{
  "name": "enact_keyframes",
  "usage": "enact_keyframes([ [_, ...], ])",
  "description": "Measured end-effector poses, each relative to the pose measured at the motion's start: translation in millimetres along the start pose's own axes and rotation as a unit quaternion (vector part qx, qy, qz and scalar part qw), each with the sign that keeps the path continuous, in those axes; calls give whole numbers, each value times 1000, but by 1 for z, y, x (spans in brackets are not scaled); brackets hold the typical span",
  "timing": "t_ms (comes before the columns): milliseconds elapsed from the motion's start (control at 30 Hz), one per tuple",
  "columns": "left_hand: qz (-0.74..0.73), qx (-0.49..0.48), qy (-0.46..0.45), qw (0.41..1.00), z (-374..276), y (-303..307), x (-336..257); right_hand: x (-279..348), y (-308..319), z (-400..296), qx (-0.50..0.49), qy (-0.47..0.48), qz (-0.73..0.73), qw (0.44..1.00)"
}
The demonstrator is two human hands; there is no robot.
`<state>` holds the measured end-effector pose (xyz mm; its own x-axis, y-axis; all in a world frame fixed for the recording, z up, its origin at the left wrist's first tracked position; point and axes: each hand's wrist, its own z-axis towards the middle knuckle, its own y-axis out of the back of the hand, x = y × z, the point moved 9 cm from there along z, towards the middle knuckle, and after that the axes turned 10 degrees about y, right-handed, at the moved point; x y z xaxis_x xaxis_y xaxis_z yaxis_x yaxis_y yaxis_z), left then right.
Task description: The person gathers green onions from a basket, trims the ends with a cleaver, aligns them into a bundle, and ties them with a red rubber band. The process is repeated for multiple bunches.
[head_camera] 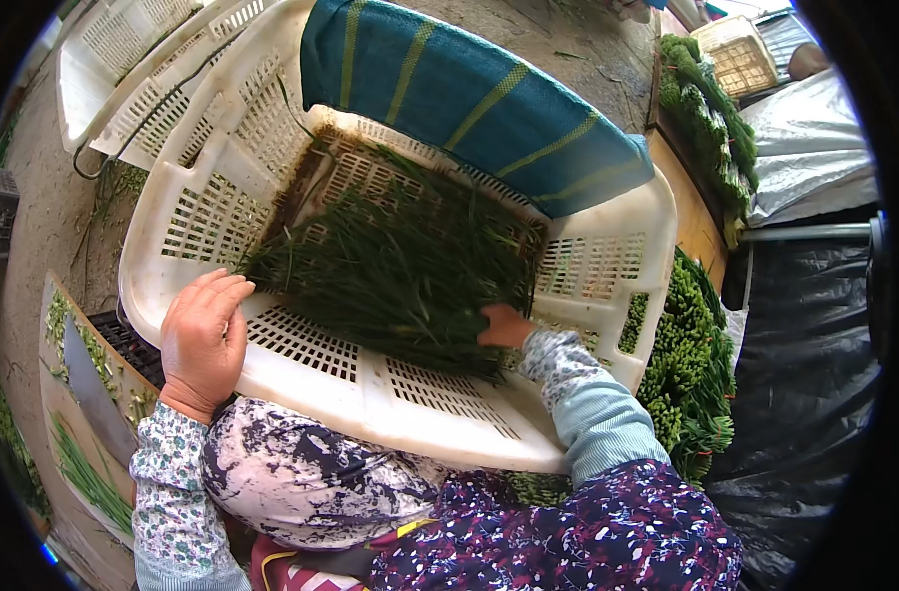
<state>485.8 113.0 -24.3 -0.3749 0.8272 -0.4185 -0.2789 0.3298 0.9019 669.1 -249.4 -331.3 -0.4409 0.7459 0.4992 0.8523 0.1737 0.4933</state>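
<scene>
A large white plastic basket [449, 417] with slotted walls stands tilted before me. Loose, long, thin green leaves [390, 258], like chives, lie across its brown-stained floor. My left hand [205, 332] rests at the near left rim, fingers stretched inward and nothing seen in its grasp. Deep inside, near the right end, my right hand [505, 325] reaches into the leaves; its fingertips are partly hidden there, so its hold is unclear. A teal woven sheet [464, 96] with yellow stripes drapes over the far wall.
Left of the basket, a knife [94, 391] and some green stalks [87, 473] lie on a board with chopped bits. More white baskets [135, 96] stand at the upper left. Banded green bundles [689, 369] are stacked at right, beside black plastic sheeting [796, 354].
</scene>
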Motion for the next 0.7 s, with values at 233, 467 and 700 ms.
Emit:
enact_keyframes([
  [233, -24, -8, 12, 1000, 1, 0, 3, -11, 28, -10, -134, 72, 28, 988],
  [467, -33, -8, 22, 999, 1, 2, 3, 14, 28, -29, -162, 35, -34, 986],
  [700, -32, -8, 33, 999, -1, 2, 7, 17, -38, -37, -54, -14, -143, 988],
])
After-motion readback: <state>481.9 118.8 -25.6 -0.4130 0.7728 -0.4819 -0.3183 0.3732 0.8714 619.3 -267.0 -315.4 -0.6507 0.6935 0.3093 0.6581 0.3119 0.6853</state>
